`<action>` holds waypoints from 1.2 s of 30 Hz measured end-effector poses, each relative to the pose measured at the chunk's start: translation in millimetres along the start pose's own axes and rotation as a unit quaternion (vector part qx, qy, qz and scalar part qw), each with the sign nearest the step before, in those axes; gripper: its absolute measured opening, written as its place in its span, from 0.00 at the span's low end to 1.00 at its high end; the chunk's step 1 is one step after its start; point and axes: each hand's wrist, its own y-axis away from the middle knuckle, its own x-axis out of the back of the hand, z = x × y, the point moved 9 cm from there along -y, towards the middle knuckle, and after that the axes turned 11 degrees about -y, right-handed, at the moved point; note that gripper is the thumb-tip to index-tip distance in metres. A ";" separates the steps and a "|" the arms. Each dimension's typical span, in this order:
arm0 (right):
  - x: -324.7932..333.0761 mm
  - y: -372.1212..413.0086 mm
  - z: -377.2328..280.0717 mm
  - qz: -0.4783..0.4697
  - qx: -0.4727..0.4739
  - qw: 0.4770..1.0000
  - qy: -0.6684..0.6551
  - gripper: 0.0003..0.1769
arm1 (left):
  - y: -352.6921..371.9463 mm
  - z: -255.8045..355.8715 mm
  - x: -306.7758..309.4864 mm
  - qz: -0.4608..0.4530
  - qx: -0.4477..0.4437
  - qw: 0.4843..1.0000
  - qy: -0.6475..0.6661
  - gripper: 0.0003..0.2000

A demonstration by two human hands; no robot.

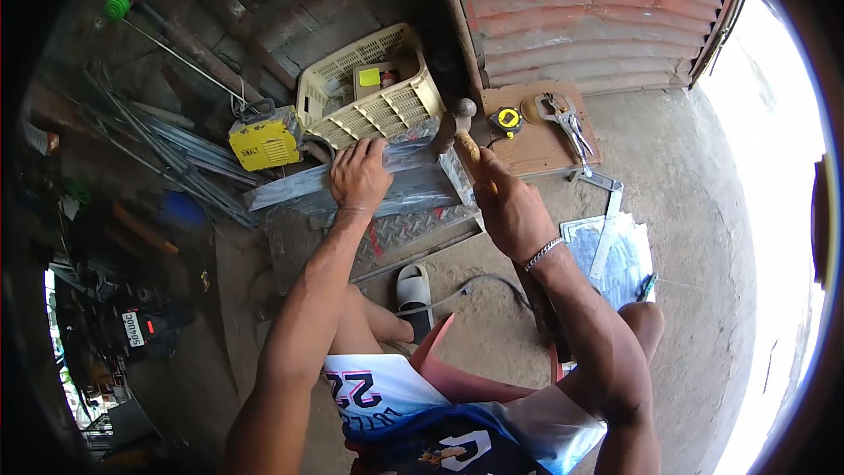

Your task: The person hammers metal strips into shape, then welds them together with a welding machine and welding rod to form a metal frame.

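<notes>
My left hand [359, 178] lies flat, fingers spread, on a grey metal sheet section [413, 180] that rests across a checker-plate piece [400, 230] on the ground. My right hand [508, 207] grips the wooden handle of a hammer [457, 126], whose dark metal head sits just above the right end of the sheet. A metal bracelet circles my right wrist.
A cream plastic basket [406, 101] and a yellow welding machine [264, 142] stand behind the sheet. A wooden board [541, 151] holds a yellow tape measure [505, 119] and locking pliers [563, 116]. A steel square [607, 211] lies right. Metal rods [167, 145] pile at left.
</notes>
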 end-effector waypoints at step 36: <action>165.1 44.5 41.7 0.123 -0.175 0.925 -0.313 0.26 | -83.8 18.6 -16.9 -0.284 -0.080 0.922 0.250 0.24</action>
